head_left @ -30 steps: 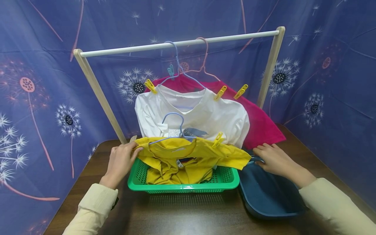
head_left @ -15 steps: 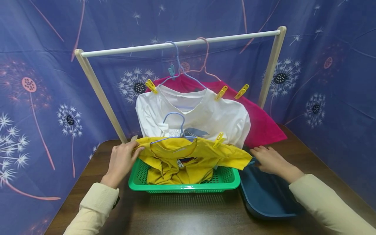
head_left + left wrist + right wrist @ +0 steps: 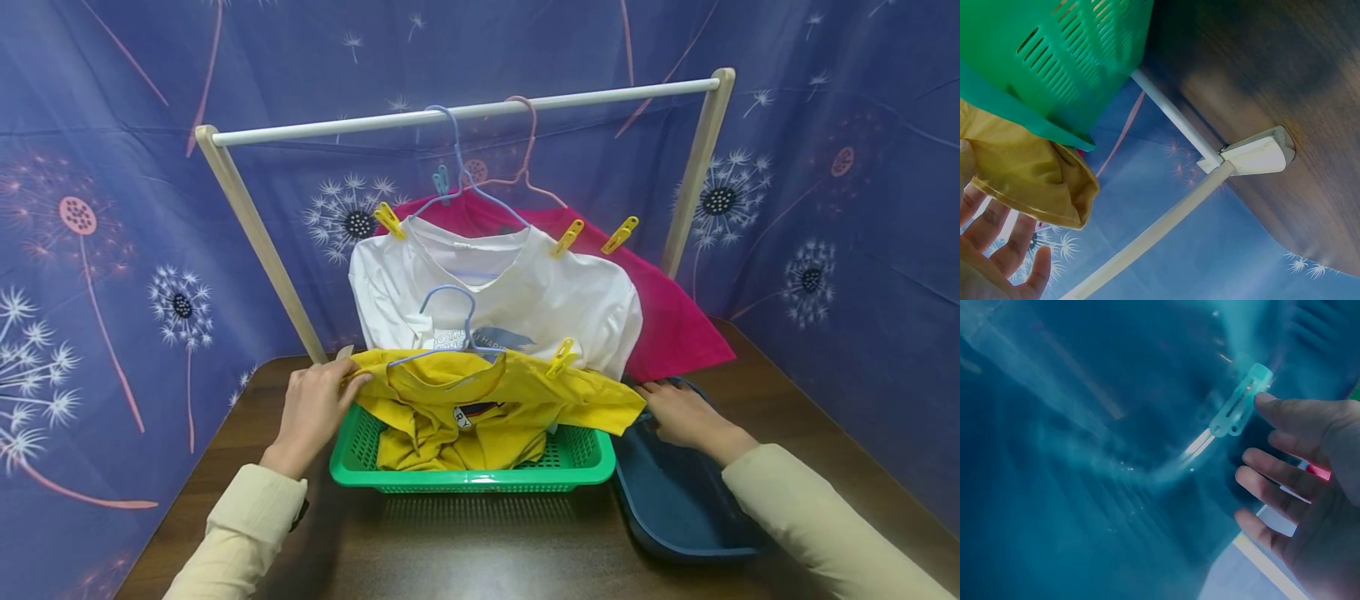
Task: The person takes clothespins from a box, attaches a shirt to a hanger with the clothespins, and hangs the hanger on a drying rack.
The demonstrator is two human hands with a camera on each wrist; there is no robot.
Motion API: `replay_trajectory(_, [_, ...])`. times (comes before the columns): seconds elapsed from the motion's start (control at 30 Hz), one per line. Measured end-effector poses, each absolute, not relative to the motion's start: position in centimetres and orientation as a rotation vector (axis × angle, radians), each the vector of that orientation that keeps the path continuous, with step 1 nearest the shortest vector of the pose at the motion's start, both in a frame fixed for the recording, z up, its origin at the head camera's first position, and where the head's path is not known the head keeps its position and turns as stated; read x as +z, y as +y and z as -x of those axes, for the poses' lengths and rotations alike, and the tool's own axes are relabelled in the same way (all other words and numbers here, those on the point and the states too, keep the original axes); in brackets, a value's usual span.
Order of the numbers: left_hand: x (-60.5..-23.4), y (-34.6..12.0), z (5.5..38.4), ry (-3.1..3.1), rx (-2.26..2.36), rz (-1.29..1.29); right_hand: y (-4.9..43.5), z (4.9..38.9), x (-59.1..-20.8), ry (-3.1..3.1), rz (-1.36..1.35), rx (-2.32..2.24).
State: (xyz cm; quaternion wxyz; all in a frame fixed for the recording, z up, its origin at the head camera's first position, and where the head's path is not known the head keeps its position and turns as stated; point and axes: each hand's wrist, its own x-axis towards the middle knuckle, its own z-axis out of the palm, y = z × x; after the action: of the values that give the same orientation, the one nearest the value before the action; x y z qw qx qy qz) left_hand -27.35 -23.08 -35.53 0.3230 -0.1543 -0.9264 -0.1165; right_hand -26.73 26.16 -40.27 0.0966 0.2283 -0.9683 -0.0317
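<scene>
A yellow T-shirt (image 3: 465,450) lies over a green basket (image 3: 472,478), its upper part raised on a blue hanger (image 3: 472,310). A yellow clothespin (image 3: 560,358) is on its right shoulder. At the shirt's left shoulder my left hand (image 3: 311,412) pinches the cloth between thumb and fingers; the left wrist view shows the sleeve end beside them. My right hand (image 3: 684,419) is over the left part of a dark blue bin (image 3: 675,479). In the right wrist view, its fingers are spread and the thumb tip is right at a teal clothespin (image 3: 1244,400).
Behind the basket stands a rack with a white rail (image 3: 322,127). A white shirt (image 3: 577,292) and a magenta garment (image 3: 675,325) hang from it, held with clothespins. Everything stands on a brown wooden table (image 3: 405,554), with a patterned blue cloth (image 3: 90,333) around it.
My right hand has moved left over the bin, closer to the shirt's right sleeve. The left hand keeps its hold on the shirt, and the shirt stays put.
</scene>
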Motion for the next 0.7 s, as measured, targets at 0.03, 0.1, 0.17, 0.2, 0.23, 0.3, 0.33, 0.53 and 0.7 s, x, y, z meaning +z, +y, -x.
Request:
replay_trajectory(0.03, [-35.5,-23.1,27.4,-2.430,-0.306,0.405,26.2,26.8,-40.4,-2.870,-0.671,-0.094])
replay_trajectory(0.1, [-35.4,-23.0,27.4,-2.429,-0.307,0.407,26.2,26.8,-40.7,-2.862,-0.668,-0.096])
replay_trajectory(0.17, [-35.4,-22.9,27.4,-2.427,-0.308,0.411,26.2,26.9,-41.0,-2.855,-0.668,-0.098])
replay_trajectory(0.2, [-35.3,-22.9,27.4,-2.426,-0.309,0.413,26.2,26.9,-41.1,-2.852,-0.668,-0.100])
replay_trajectory(0.23, [-35.3,-22.9,27.4,-2.425,-0.308,0.414,26.2,26.9,-41.2,-2.845,-0.668,-0.101])
replay_trajectory(0.3, [-35.3,-22.8,27.4,-2.419,-0.304,0.419,26.2,27.0,-41.4,-2.838,-0.674,-0.102])
replay_trajectory(0.33, [-35.3,-22.8,27.4,-2.417,-0.304,0.421,26.2,27.0,-41.4,-2.836,-0.672,-0.103])
replay_trajectory(0.53, [-35.3,-22.8,27.4,-2.409,-0.296,0.425,26.3,27.1,-42.0,-2.835,-0.666,-0.081])
replay_trajectory(0.7, [-35.3,-22.9,27.3,-2.425,-0.298,0.414,26.4,27.4,-42.3,-2.825,-0.660,-0.083])
